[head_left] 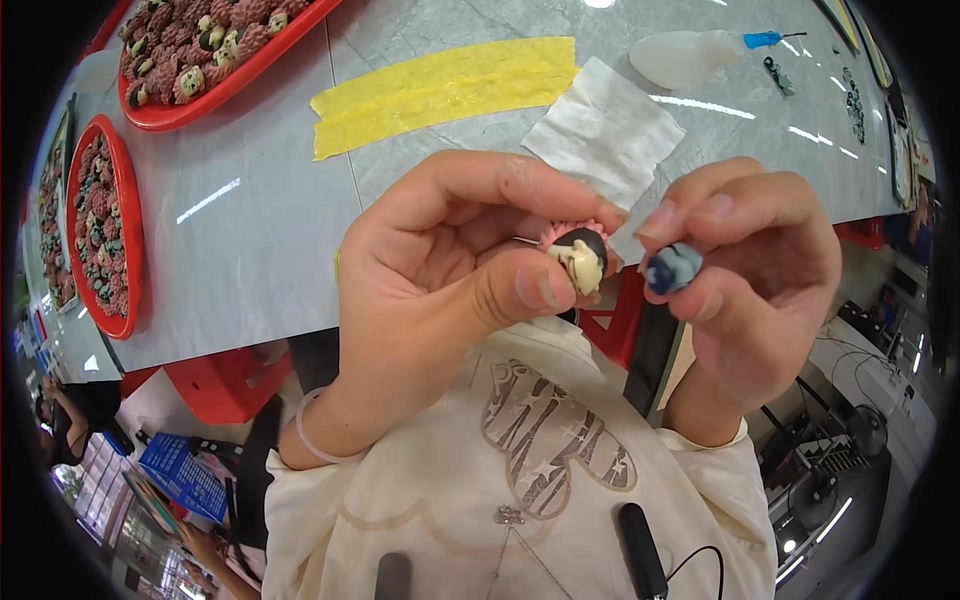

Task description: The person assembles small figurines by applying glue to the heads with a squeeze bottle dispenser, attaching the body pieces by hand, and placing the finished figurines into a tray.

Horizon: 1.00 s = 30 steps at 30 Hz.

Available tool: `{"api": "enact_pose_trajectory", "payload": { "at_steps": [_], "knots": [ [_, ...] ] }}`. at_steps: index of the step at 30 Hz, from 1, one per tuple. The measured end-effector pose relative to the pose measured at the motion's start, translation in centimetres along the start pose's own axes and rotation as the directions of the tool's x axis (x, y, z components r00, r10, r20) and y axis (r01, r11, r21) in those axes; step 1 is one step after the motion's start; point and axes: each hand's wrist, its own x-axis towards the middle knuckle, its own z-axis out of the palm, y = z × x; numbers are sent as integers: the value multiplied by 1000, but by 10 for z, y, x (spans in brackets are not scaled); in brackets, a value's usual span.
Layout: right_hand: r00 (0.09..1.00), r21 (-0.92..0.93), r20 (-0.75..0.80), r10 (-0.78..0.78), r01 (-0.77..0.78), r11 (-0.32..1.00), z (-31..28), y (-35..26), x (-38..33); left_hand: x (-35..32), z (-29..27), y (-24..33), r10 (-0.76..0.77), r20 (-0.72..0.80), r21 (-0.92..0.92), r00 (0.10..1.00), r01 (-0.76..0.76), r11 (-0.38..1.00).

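Observation:
Between thumb and fingers, my left hand [440, 245] grips a small figurine head [582, 262] with pink spiky hair, a black band and a cream face. My right hand [750, 270] pinches a little blue-grey figurine part [675, 268] with a dark navy end. The two pieces are held close to each other, apart, in front of my chest above the near table edge. Beyond my fingers, a white cloth [605, 130] lies on the table, overlapping the end of a yellow strip [440, 90].
Two red trays, one at the far left [245, 85] and one at the left edge [130, 250], hold many pink figurine heads. A squeeze bottle with a blue tip [690, 58] lies at the far right, near small dark parts [778, 76]. A red stool [225, 385] stands below the table.

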Motion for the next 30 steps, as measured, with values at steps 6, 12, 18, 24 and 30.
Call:
{"api": "enact_pose_trajectory", "payload": {
  "at_steps": [6, 12, 18, 24, 30],
  "knots": [
    [930, -263, 158, -332, 364, 894, 3, 8, 3, -4, -2, -3, -1, -59, -1, 998, 1, 1000],
    [904, -435, 161, -395, 425, 794, 13, 2, 3, -2, -13, -5, 223, 79, 213, 972, -235, 949],
    [923, -437, 77, -378, 372, 819, 19, 10, 5, 4, -20, 0, 409, 230, 432, 883, -469, 770],
    [798, -596, 214, -564, 564, 572, 19, 13, 15, 3, -24, 28, 250, 144, 287, 957, -283, 915],
    [817, -710, -25, -576, 392, 586, -27, 8, 1, -13, -107, 143, 689, -235, 969, 686, 111, 220]
  ]
}}
